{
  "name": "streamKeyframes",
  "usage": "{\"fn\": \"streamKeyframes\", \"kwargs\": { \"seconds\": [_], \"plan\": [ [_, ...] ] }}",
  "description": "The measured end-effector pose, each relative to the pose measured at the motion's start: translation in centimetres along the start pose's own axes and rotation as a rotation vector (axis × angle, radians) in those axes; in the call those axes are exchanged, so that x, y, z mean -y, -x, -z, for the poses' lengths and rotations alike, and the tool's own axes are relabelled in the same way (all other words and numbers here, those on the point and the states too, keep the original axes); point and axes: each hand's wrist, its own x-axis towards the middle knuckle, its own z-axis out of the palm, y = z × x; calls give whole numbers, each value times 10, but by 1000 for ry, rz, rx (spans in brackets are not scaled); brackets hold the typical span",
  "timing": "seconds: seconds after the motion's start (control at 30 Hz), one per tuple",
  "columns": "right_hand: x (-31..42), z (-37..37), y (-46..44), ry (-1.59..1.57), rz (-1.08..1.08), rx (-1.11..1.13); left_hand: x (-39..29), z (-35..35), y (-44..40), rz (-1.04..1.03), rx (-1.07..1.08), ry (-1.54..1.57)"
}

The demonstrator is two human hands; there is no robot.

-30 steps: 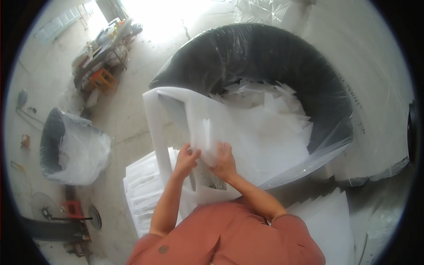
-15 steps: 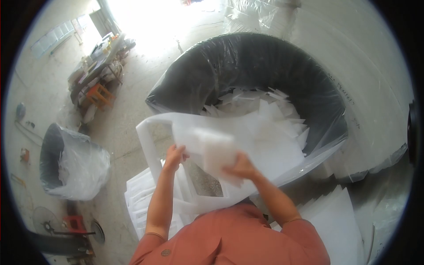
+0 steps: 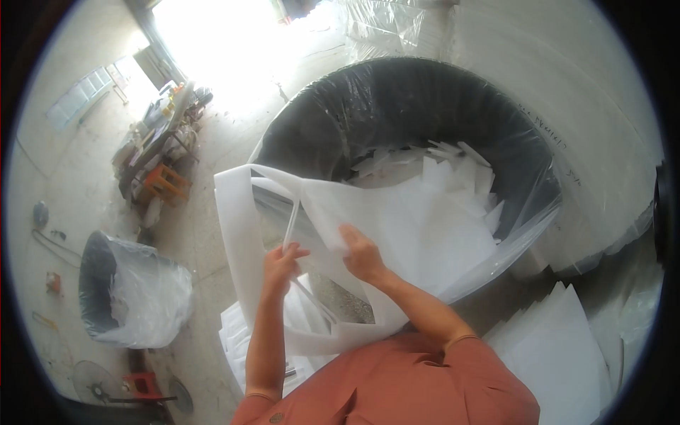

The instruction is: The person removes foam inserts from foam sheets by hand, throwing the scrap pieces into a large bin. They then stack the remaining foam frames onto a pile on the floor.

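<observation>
A large white foam sheet [image 3: 404, 219] with cut-out openings spans from the big bin's rim to my body. My left hand [image 3: 282, 265] is closed on a narrow strip of the sheet between two openings. My right hand [image 3: 363, 253] is closed on the sheet's edge beside the opening, right of my left hand. Under the sheet, at the lower left, lies a stack of white foam pieces [image 3: 237, 333]. White scraps [image 3: 460, 170] fill part of the dark bin lined with clear plastic [image 3: 397, 92].
A smaller plastic-lined bin [image 3: 152, 297] stands at the left. Beyond it are a cluttered table [image 3: 159, 138] and an orange stool [image 3: 166, 183]. A fan [image 3: 98, 386] is at the lower left. White sheets [image 3: 549, 347] stand at the lower right, near large plastic-wrapped rolls [image 3: 552, 92].
The white block that my right hand held half a second ago is gone from it. My right hand has moved left onto the sheet, and the view has shifted.
</observation>
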Motion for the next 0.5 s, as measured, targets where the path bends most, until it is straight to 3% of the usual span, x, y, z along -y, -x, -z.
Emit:
{"fn": "streamKeyframes", "kwargs": {
  "seconds": [0.07,0.17,0.23,0.3,0.37,0.4,0.43,0.47,0.5],
  "plan": [
    [4,20,13,-95,-65,71,9,14,-3,-34,-25,80],
    [28,77,7,-266,-488,597,13,14,-2,-71,-26,203],
    [-4,88,29,-784,-633,692,7,8,6,-89,-12,231],
    [-29,110,50,-957,-533,754,5,11,3,-107,-18,228],
    [-48,134,54,-1184,-565,627,3,11,4,-116,-7,212],
    [-80,129,60,-1475,-662,451,-1,9,5,-123,6,199],
    [-102,123,53,-1560,-718,246,-4,7,9,-123,21,184],
    [-124,116,46,-1630,-745,37,-7,5,13,-120,40,171],
    [-96,120,17,-1499,-787,-199,-11,0,16,-124,61,159]
  ]
}}
